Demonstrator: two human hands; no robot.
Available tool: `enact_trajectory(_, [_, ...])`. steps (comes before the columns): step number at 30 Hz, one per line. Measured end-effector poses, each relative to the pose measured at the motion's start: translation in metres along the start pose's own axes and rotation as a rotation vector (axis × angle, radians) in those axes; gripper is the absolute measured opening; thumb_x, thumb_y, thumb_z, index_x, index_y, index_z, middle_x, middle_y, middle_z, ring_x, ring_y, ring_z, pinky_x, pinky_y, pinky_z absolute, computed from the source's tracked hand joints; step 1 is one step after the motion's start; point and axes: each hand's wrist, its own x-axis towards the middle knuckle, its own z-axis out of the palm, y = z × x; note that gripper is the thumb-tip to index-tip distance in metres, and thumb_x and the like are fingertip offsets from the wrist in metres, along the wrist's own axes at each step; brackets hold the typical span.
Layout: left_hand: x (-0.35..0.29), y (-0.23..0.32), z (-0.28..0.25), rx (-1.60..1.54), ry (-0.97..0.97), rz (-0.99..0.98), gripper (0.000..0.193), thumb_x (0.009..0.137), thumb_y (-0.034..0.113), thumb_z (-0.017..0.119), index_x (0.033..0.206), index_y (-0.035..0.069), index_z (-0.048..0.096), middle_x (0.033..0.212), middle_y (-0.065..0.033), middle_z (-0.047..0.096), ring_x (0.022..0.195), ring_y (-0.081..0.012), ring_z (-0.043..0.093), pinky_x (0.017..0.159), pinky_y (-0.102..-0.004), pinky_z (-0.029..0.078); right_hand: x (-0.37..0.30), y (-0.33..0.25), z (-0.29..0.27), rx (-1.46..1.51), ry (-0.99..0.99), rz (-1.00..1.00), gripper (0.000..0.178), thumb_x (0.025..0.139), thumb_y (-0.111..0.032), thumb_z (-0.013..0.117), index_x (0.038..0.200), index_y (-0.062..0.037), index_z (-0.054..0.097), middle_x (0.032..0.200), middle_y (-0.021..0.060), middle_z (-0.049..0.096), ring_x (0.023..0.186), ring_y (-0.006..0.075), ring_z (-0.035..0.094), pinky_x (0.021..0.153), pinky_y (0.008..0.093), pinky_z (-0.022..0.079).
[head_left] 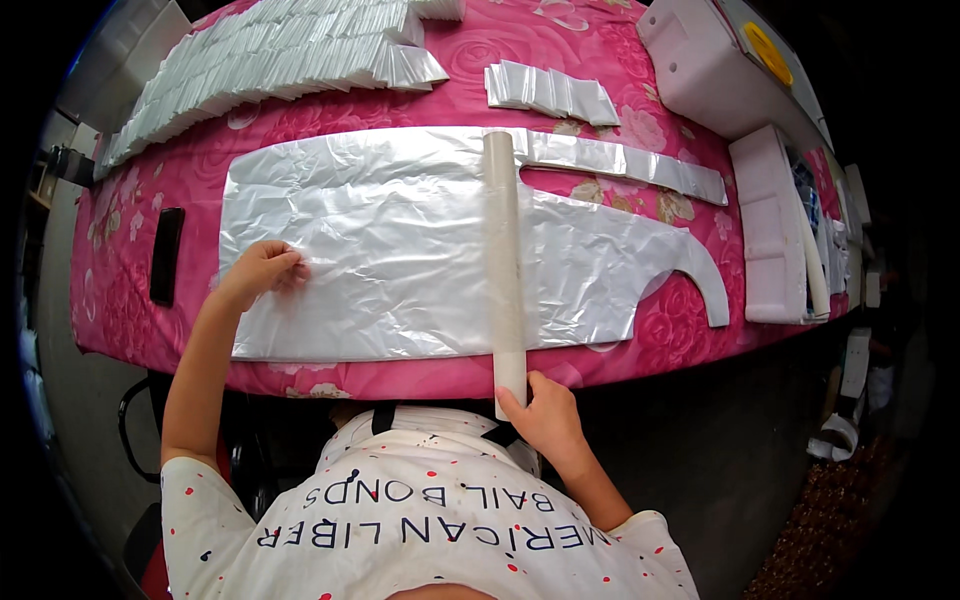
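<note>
A stack of silvery-white plastic carrier bags [400, 240] lies flat in front of me, its cut-out handles pointing right. Across it, from far to near, rests a pale cardboard tube [504, 250]. My right hand [545, 412] is closed around the tube's near end, which juts past the table edge. Over the left part of the stack, my left hand [265, 272] has its fingers pinched together on the thin film of a plastic bag; the fingertips are partly blurred.
Long rows of folded plastic bags [270, 60] fill the far left, with a smaller folded bundle [552, 92] at the far middle. A dark phone-like slab [167, 256] lies left. White foam boxes [770, 230] stand right, and a yellow tape roll [767, 54] sits far right. Pink floral cloth [130, 310] covers the table.
</note>
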Motion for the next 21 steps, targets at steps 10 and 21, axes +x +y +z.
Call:
enact_trajectory(10, [-0.008,0.006,0.006,0.840,0.468,0.496,0.021,0.079,0.008,0.061,0.099,0.001,0.057,0.091,-0.0110,0.062,0.082,-0.0230,0.060,0.072,-0.0317,0.048,-0.003,0.008,-0.003,0.004,-0.042,-0.014,0.038,0.076,-0.034,0.062,0.082,0.0034,0.060,0.074,0.0214,0.062,0.070,0.0358,0.061,0.064,0.0401,0.048])
enact_trajectory(21, [0.025,0.031,0.223,0.702,0.227,1.077,0.053,0.082,0.012,0.052,0.130,-0.004,0.035,0.138,-0.0191,0.033,0.128,-0.0332,0.030,0.106,-0.0406,0.024,0.006,0.002,-0.023,-0.063,-0.216,0.002,0.041,0.076,-0.038,0.062,0.076,0.0030,0.060,0.069,0.0207,0.061,0.066,0.0368,0.060,0.063,0.0415,0.048])
